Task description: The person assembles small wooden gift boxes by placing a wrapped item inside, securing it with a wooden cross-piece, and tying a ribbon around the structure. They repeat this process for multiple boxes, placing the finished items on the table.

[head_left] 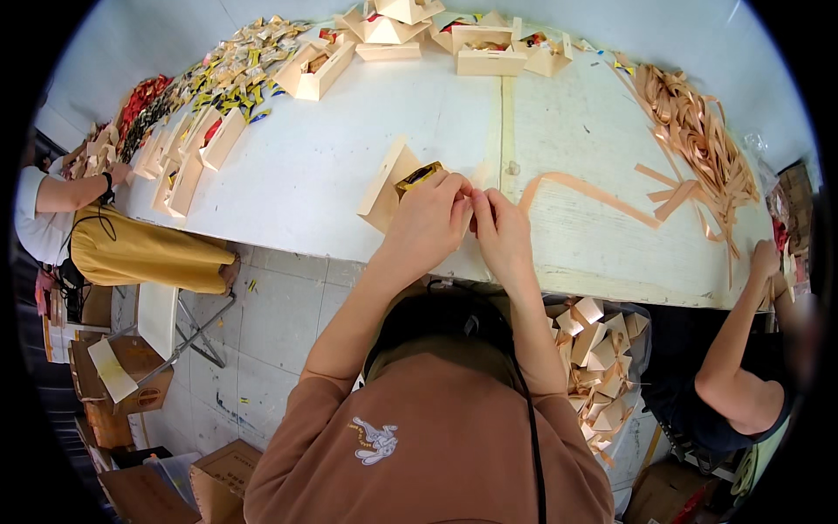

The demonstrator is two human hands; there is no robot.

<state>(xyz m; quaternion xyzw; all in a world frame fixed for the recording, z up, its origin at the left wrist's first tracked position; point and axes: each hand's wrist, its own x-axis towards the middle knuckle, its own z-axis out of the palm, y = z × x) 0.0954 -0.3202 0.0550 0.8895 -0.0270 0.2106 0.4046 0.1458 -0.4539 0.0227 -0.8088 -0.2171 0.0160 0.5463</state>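
Note:
A cream folded-card box (384, 188) stands opened on the table in front of me, with a shiny gold and black packet (417, 177) inside. My left hand (432, 210) reaches over the box, its fingers closed in a pinch at the right-hand flap. Right beside it, my right hand (504, 229) is closed too, thumb and fingertips meeting the left fingertips. From behind the right hand a peach ribbon (580, 194) curves off across the table to the right. My fingers hide the spot where ribbon and flap come together.
Filled cream boxes (491, 59) stand at the back and left, near a pile of small wrapped packets (236, 65). Loose ribbons (694, 131) are heaped right. Finished boxes fill a bag (602, 367) below the table edge. People sit left (65, 196) and right (742, 384).

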